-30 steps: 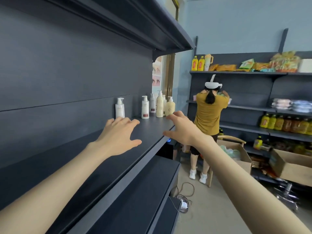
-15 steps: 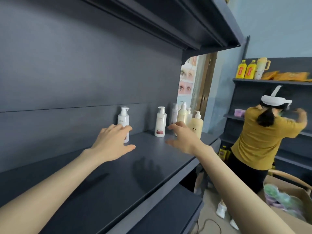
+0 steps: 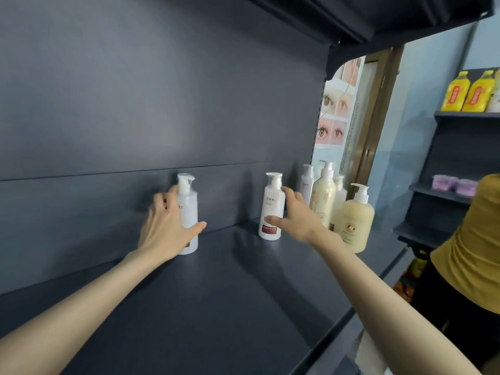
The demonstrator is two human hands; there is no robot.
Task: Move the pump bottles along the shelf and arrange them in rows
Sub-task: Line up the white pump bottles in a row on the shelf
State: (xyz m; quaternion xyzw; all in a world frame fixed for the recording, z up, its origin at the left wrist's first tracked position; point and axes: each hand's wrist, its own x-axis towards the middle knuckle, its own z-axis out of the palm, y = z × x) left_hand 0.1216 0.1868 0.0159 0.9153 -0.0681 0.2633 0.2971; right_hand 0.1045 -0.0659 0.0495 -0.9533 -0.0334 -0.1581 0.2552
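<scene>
Several pump bottles stand on the dark shelf [image 3: 230,299] near its back wall. My left hand [image 3: 165,228] wraps a clear white pump bottle [image 3: 189,207], fingers behind it and thumb across its lower front. My right hand [image 3: 297,215] holds a white pump bottle with a dark red label [image 3: 272,204], thumb on the label and fingers on its right side. Right of it stand a tall cream bottle [image 3: 323,196], a short cream bottle [image 3: 355,220] and two white bottles [image 3: 308,182] behind them, partly hidden.
An upper shelf [image 3: 378,20] hangs overhead. A person in a mustard shirt [image 3: 476,239] stands close at the right by another rack with yellow oil bottles [image 3: 457,93]. An eye poster [image 3: 335,106] hangs past the shelf's end.
I have moved closer along the shelf. Both hands have reached forward from open in the air onto the two nearest bottles, which still stand in place.
</scene>
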